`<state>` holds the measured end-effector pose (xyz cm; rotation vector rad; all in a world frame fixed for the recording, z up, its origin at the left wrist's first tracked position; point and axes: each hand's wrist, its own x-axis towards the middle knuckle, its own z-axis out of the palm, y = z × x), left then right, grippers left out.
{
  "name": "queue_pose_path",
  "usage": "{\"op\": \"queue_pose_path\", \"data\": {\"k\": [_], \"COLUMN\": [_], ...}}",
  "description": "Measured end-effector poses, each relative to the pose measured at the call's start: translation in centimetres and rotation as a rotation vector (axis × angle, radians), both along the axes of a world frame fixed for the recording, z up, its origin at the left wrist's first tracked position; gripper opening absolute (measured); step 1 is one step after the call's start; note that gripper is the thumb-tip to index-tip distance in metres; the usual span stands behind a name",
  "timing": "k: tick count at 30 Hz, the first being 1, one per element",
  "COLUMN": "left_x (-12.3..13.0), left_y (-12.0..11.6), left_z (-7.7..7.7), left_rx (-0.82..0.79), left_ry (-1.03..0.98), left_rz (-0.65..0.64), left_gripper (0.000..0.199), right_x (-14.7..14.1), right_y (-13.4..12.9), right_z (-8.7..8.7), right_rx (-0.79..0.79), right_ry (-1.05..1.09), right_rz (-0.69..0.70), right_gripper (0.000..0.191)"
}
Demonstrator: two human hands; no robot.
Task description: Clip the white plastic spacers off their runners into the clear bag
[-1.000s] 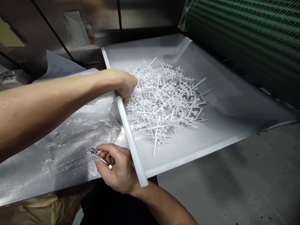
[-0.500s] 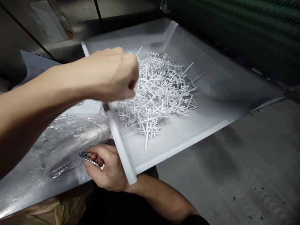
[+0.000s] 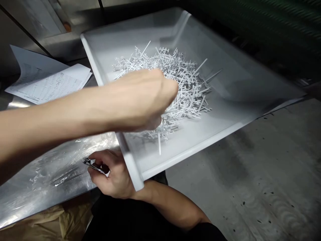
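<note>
The left hand point(image 3: 150, 100), blurred, fingers curled under, is over the heap of small white plastic pieces point(image 3: 187, 90); whether it holds any cannot be told. The right hand point(image 3: 112, 174), nearer the body, pinches silver nail clippers point(image 3: 87, 162) between thumb and fingers. The step looks like handling loose pieces; picking from such a tangle calls for a fine pinch. Between the hands runs the raised rim of the white tray point(image 3: 132, 169), a barrier. Beyond the left forearm lie printed sheets point(image 3: 57, 83); beside the clippers, clear plastic film point(image 3: 66, 169).
</note>
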<state>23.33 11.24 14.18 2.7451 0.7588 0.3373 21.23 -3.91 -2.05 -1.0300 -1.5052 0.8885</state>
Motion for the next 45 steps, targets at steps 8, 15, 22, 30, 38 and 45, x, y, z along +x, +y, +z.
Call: {"op": "queue_pose_path", "data": {"k": [8, 15, 22, 30, 38, 45], "left_x": [-3.7, -16.0, -23.1, -23.1, -23.6, -23.7], "left_y": [-0.4, -4.3, -12.3, -12.5, -12.7, -12.9], "left_z": [3.2, -0.2, -8.9, -12.8, -13.2, -13.8], "left_rx": [0.219, -0.334, -0.585, -0.618, -0.386, -0.385], "left_ry": [-0.104, -0.718, -1.101, -1.124, -0.783, -0.742], "left_rz": [-0.123, 0.245, 0.621, 0.644, 0.576, 0.535], "left_gripper": [0.013, 0.014, 0.017, 0.026, 0.016, 0.013], "right_x": [0.6, 1.0, 0.7, -2.4, -1.6, -1.9], "right_y": [0.1, -0.1, 0.4, 2.8, 3.9, 6.2], "right_z": [0.4, 0.9, 2.4, 3.0, 3.2, 5.4], "right_rx": [0.016, -0.083, -0.357, -0.435, -0.370, -0.032], "right_ry": [0.035, 0.206, 0.506, 0.529, 0.177, 0.138], "right_rz": [-0.015, -0.006, 0.017, 0.120, -0.018, -0.131], "right_gripper": [0.025, 0.019, 0.012, 0.017, 0.015, 0.007]}}
